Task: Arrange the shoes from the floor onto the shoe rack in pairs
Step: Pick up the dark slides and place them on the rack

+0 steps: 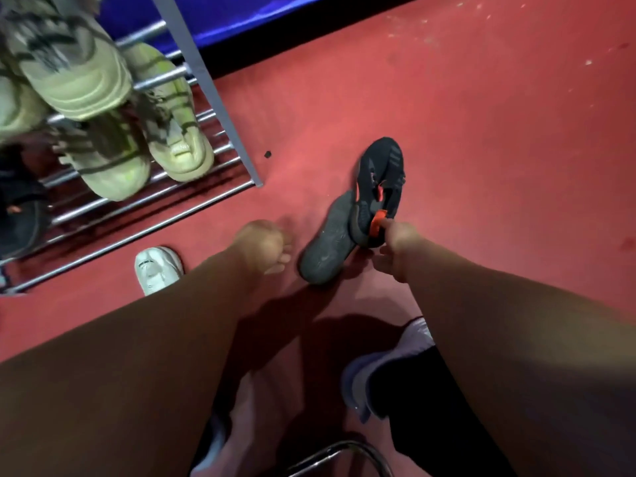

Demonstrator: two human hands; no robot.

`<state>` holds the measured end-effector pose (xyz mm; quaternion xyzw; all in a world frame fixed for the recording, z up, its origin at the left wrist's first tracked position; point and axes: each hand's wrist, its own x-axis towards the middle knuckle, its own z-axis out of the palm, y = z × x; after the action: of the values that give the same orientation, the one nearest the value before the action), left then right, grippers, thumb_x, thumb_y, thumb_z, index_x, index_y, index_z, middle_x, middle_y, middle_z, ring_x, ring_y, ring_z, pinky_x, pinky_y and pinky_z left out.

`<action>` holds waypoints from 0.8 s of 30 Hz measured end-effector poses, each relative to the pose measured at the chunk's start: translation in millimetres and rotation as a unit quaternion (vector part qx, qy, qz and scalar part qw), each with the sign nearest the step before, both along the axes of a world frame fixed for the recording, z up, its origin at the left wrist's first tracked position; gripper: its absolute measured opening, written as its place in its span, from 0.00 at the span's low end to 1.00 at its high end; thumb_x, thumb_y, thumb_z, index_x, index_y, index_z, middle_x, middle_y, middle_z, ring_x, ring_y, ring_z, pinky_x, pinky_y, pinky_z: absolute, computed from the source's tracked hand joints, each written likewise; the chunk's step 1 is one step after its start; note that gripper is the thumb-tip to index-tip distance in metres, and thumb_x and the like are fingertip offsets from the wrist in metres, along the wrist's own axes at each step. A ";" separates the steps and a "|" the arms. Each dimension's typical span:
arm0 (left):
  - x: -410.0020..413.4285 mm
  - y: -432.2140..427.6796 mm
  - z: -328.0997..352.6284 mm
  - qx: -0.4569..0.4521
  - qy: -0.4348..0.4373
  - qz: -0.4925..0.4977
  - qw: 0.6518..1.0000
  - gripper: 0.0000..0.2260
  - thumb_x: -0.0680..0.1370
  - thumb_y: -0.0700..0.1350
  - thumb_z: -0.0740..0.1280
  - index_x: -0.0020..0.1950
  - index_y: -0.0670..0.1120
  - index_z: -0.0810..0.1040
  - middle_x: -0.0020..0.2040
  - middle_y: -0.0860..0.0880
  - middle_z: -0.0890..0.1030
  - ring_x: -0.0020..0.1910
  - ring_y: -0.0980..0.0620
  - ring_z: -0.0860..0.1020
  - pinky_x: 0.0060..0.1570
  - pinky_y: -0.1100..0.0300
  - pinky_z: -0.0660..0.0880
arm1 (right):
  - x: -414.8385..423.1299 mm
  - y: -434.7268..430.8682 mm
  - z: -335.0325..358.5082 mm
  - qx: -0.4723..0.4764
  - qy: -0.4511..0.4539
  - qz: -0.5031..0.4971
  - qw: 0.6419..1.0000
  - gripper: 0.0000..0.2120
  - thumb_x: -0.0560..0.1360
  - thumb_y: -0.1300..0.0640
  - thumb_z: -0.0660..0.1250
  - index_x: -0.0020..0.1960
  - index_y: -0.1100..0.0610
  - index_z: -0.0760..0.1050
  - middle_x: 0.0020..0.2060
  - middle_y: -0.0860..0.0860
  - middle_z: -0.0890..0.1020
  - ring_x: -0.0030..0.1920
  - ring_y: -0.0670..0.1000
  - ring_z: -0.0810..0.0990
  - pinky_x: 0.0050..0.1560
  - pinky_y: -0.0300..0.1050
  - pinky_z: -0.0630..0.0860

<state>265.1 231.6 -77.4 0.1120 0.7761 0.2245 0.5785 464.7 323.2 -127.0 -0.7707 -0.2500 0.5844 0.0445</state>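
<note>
Pinching black shoe (382, 177) by orange heel tab (377, 222) with my right hand (395, 242), easiest lifting point. Shoe on floor (481, 132) near rack (206, 63). My left hand (265, 246) loosely curled, empty, beside sole-up partner shoe (327, 242), probably my next grab.

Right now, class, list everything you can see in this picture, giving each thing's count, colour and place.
Silver metal-bar shoe rack: one, left.
Red floor: one, throughout.
Black fabric trainers with orange trim: two, on floor, touching, one sole-up.
Pale olive lace-up shoes: at least three, on rack bars.
White trainer: one, floor beside rack.
Grey trainer worn on a foot: one plainly seen, bottom.
Left hand: one, empty, over floor.
Right hand: one, pinching a black trainer's orange heel tab.
</note>
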 end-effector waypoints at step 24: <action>-31.5 -13.3 4.2 -0.040 -0.069 0.132 0.988 0.09 0.79 0.59 0.66 0.50 0.55 0.77 0.48 0.52 0.72 0.54 0.45 0.73 0.59 0.42 0.75 | 42.8 -16.8 -29.1 -0.147 0.126 0.103 0.976 0.21 0.51 0.61 0.60 0.43 0.61 0.77 0.39 0.60 0.79 0.35 0.60 0.78 0.27 0.37 0.69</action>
<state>233.6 218.3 -73.2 -0.0303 0.7505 0.2747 0.6003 507.5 306.4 -156.1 -0.6591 -0.2316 0.7088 -0.0982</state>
